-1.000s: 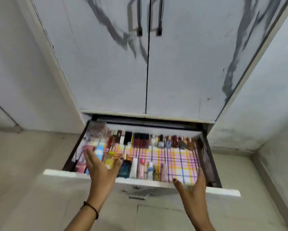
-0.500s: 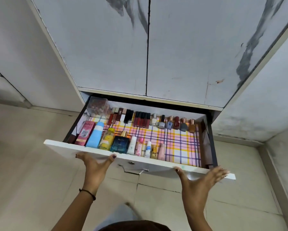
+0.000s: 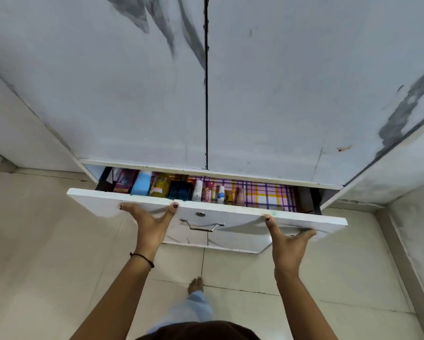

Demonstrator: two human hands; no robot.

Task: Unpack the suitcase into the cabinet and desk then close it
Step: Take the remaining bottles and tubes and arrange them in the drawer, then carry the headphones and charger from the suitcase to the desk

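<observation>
The drawer (image 3: 240,217) stands a little way out beneath the cabinet doors (image 3: 279,94), bottles (image 3: 142,184) lined up on its checked liner (image 3: 267,195), while the left hand (image 3: 152,224) and right hand (image 3: 288,244) press spread, straight fingers against its white front, grasping nothing

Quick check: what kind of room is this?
Likely a home bedroom or dressing area: tall white marble-patterned wardrobe doors, a white pull-out drawer lined with plaid paper and stocked with cosmetics bottles, beige tiled floor.
</observation>
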